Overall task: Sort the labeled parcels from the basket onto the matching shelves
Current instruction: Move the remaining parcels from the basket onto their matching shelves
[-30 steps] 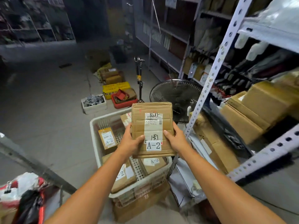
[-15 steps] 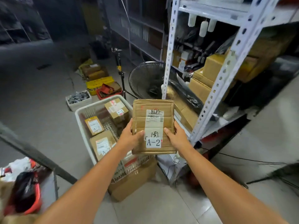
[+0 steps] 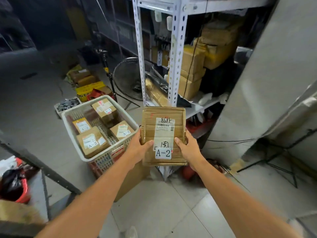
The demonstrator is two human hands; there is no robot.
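Head cam feed, here's what I've got. Both hands are on one flat cardboard parcel (image 3: 163, 134), held up just right of the basket (image 3: 102, 97), past its near right corner. I can't tell for sure whether it clears the rim.

The left hand (image 3: 137, 148) grips the parcel's left edge, thumb curled over the front face, the other fingers hidden behind the cardboard. The right hand (image 3: 187, 148) does the same on the right edge, its thumb lying next to the white A-2 label (image 3: 163, 153) low on the face. Higher up there's a barcode sticker with a handwritten number I can't fully read.

Four more lie inside the basket. The big parcel (image 3: 91, 141) at the near side, the small parcel (image 3: 82, 125) by the left wall and the right-side parcel (image 3: 122, 132) all say A-2. The far-corner parcel (image 3: 104, 109) has a tag too blurry for me to call. The basket sits on a cardboard box (image 3: 135, 181).

Right of the basket, behind the held parcel, stands a white perforated shelf rack (image 3: 176, 66) loaded with brown boxes (image 3: 190, 79). A round fan (image 3: 128, 79) stands just beyond the basket's far right corner.
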